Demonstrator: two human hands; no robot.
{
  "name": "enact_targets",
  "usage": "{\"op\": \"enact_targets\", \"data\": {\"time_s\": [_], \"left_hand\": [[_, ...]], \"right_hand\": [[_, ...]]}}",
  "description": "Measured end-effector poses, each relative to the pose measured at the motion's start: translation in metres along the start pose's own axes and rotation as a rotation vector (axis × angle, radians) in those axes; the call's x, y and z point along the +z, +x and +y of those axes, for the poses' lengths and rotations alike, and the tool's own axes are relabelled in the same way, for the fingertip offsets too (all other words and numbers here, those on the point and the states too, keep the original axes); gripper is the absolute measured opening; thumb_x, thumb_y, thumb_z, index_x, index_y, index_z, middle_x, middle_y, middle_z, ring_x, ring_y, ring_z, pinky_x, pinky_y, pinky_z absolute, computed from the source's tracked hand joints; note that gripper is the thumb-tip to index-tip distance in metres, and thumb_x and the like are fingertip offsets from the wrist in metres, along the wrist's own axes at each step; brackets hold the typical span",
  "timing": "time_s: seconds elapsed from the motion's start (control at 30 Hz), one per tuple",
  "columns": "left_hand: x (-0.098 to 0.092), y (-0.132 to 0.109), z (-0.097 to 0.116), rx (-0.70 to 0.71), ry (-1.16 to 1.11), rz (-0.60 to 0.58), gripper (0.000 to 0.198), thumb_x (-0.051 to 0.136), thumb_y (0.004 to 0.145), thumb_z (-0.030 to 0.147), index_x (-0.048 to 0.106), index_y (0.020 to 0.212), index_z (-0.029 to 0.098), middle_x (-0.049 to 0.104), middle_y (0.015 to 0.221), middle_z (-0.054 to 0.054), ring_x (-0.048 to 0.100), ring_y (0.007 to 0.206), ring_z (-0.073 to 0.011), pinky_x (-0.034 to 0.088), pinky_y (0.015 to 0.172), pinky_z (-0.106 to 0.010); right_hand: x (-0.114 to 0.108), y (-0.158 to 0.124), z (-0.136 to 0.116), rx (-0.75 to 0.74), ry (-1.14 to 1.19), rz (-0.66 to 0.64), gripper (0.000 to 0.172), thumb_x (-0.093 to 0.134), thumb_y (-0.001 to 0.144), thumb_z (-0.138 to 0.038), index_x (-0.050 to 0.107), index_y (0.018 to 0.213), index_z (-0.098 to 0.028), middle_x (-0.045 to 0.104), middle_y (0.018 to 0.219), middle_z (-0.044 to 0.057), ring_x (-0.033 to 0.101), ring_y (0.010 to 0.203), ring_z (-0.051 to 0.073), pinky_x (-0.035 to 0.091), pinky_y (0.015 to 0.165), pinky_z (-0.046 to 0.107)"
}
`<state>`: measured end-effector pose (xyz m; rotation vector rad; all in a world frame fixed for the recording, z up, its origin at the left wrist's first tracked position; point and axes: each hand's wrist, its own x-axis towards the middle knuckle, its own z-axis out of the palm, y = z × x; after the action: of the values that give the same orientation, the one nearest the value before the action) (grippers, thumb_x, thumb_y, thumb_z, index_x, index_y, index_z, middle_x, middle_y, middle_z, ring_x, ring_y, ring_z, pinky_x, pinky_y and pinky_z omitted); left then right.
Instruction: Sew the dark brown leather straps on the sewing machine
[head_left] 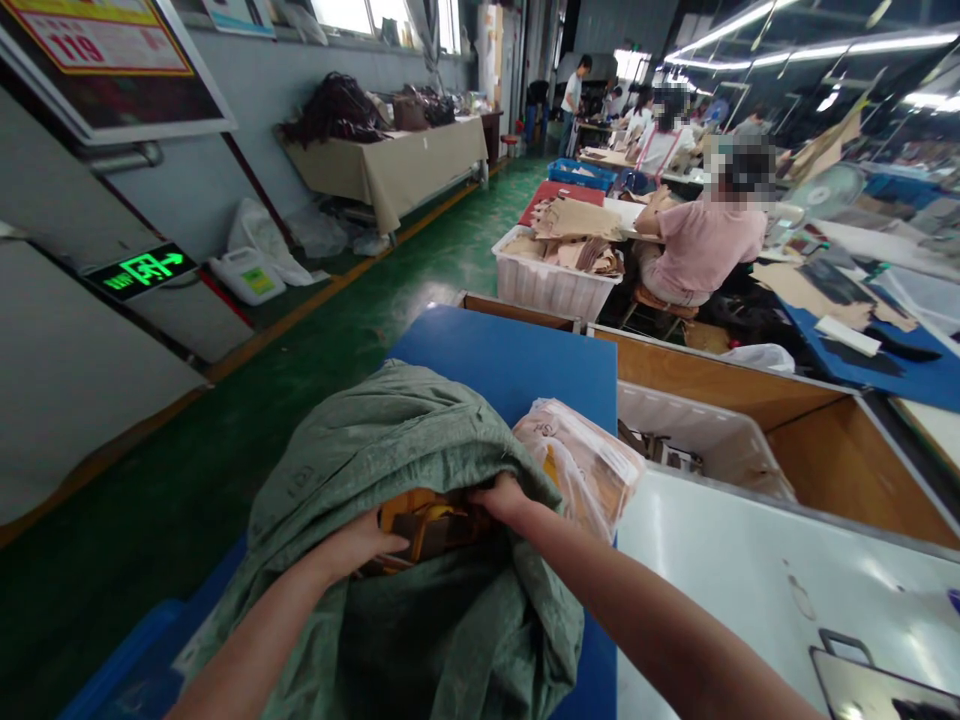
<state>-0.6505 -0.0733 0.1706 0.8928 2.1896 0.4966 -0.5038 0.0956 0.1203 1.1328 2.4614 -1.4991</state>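
Note:
A large green cloth sack [390,430] slumps with its mouth gaping toward me. Yellow-and-brown pieces [431,525], perhaps leather, show inside; their exact kind is unclear. My left hand [360,545] reaches in at the left of the opening, its thumb over the near side of the pieces and its other fingers partly hidden. At the right of the mouth, my right hand [501,497] is bent inward beneath the sack's rim with its fingers curled; what they grip is hidden. A clear plastic bag of pinkish pieces [581,465] lies just beyond my right wrist.
The sack rests on a blue tabletop [517,350]. At right stand a pale metal-topped table [697,580] and a white crate [705,430] within wooden panels. Ahead, a seated person [697,240] works beside a white bin [555,280]. Green floor [337,370] runs along the left.

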Motion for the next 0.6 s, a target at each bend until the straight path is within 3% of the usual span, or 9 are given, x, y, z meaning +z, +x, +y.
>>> {"op": "enact_targets", "data": {"time_s": [0.1,0.17,0.3,0.4,0.47,0.5,0.6], "left_hand": [[0.002,-0.013,0.007,0.070,0.018,-0.054,0.041,0.070,0.060,0.029,0.069,0.100,0.020,0.074,0.097,-0.003,0.069,0.096,-0.0291,0.053,0.086,-0.038],[0.000,-0.025,0.008,0.098,0.050,-0.003,0.045,0.062,0.061,0.027,0.068,0.106,0.021,0.071,0.111,-0.005,0.065,0.106,-0.0300,0.050,0.094,-0.039],[-0.016,-0.052,0.003,0.113,0.140,0.241,0.055,0.048,0.071,0.027,0.059,0.123,0.018,0.047,0.145,-0.009,0.043,0.133,-0.0302,0.027,0.114,-0.044],[-0.014,-0.075,-0.004,0.084,0.308,0.606,0.057,0.043,0.079,0.037,0.049,0.133,0.020,0.033,0.154,-0.010,0.032,0.139,-0.0329,0.020,0.116,-0.051],[0.004,-0.091,-0.014,-0.061,0.391,0.821,0.069,0.043,0.079,0.048,0.037,0.141,0.018,0.021,0.158,-0.013,0.021,0.143,-0.0367,0.019,0.114,-0.056],[0.017,-0.098,-0.022,-0.163,0.388,0.848,0.077,0.042,0.078,0.053,0.030,0.144,0.015,0.018,0.157,-0.017,0.020,0.143,-0.0394,0.023,0.112,-0.058],[0.058,-0.115,-0.059,-0.483,0.290,0.766,0.089,0.041,0.078,0.063,0.021,0.147,0.011,0.021,0.152,-0.027,0.033,0.134,-0.0503,0.035,0.100,-0.065]], "right_hand": [[-0.006,-0.011,-0.007,-0.048,-0.094,-0.025,0.036,0.060,0.093,-0.033,0.055,0.124,-0.016,0.057,0.124,0.010,0.060,0.105,0.024,0.053,0.087,0.045],[-0.016,-0.021,-0.012,-0.107,-0.164,-0.026,0.041,0.064,0.090,-0.030,0.053,0.127,-0.016,0.056,0.127,0.011,0.058,0.111,0.026,0.049,0.093,0.048],[-0.041,-0.040,-0.022,-0.267,-0.310,0.022,0.062,0.067,0.078,-0.015,0.047,0.136,-0.019,0.048,0.139,0.012,0.043,0.131,0.028,0.032,0.110,0.045],[-0.050,-0.046,-0.025,-0.318,-0.411,0.114,0.078,0.064,0.074,-0.013,0.035,0.145,-0.023,0.031,0.152,0.011,0.024,0.142,0.031,0.019,0.116,0.049],[-0.049,-0.042,-0.024,-0.308,-0.468,0.172,0.085,0.065,0.071,-0.012,0.030,0.147,-0.021,0.025,0.155,0.014,0.017,0.144,0.034,0.014,0.116,0.055],[-0.048,-0.038,-0.025,-0.299,-0.491,0.198,0.085,0.065,0.070,-0.011,0.031,0.147,-0.020,0.025,0.155,0.015,0.016,0.144,0.035,0.013,0.115,0.055],[-0.049,-0.016,-0.027,-0.267,-0.545,0.274,0.075,0.060,0.073,-0.010,0.036,0.143,-0.013,0.026,0.154,0.020,0.018,0.144,0.035,0.011,0.116,0.053]]}}
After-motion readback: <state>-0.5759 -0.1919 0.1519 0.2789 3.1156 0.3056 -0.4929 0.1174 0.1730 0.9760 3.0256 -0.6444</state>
